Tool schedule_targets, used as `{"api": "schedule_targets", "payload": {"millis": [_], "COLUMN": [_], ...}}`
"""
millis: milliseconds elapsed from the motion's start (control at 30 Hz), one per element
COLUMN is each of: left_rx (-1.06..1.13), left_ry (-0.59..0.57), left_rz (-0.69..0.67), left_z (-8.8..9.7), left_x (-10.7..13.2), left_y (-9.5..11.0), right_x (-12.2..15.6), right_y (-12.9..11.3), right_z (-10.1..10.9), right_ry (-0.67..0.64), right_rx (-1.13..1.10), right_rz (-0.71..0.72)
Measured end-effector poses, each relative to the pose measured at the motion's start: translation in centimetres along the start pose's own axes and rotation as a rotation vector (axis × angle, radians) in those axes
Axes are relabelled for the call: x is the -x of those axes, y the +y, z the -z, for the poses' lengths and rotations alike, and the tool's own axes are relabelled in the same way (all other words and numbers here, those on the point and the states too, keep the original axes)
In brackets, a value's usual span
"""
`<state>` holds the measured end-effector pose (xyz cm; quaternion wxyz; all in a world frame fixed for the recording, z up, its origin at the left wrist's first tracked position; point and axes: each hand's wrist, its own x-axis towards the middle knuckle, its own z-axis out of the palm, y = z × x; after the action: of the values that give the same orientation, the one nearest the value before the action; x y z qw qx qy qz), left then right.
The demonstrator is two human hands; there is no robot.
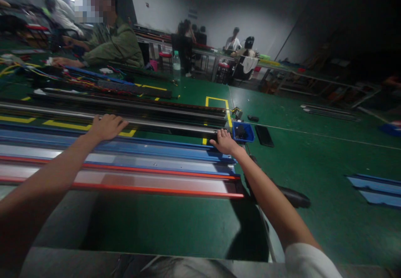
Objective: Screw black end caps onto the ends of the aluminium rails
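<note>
My left hand (108, 127) lies with fingers spread on a long black and silver metal rail (163, 126). My right hand (225, 141) rests over the right end of the same rail, thumb out to the left and fingers stretched forward. Contact under the fingers is hidden on both sides. Nearer to me, a blue metal profile (188, 149) runs parallel to the rail. In front of it lies a red-edged profile (175, 182) with a pale inner face. Another dark rail (188, 110) stretches along the far side.
Beside my right hand stand a blue bin (251, 132) with black parts and a dark phone (264, 136). A bottle (176, 67) and loose wires (94, 74) are farther back. A co-worker in a green jacket (114, 46) sits at left. Blue profiles (376, 190) lie far right.
</note>
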<state>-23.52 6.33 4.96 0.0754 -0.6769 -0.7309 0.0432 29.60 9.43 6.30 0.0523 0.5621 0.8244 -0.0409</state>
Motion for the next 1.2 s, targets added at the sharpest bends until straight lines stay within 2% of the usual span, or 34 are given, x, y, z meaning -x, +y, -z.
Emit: {"api": "schedule_targets", "payload": {"millis": [600,867,1200], "left_rx": [-0.033,-0.054,-0.062], "left_ry": [0.018,0.014,-0.013], "left_rz": [0.029,0.056,0.117], "left_z": [1.1,1.1,0.8], "left_x": [1.2,1.3,1.4], "left_y": [1.0,1.2,1.4], "right_x": [2.2,3.7,4.8], "right_y": [-0.2,-0.4,-0.4], "right_z": [0.2,1.4,1.8], "right_ry": [0.098,0.085,0.032], "right_rx": [0.049,0.041,0.026], "right_rz": [0.011,0.069,0.07]}}
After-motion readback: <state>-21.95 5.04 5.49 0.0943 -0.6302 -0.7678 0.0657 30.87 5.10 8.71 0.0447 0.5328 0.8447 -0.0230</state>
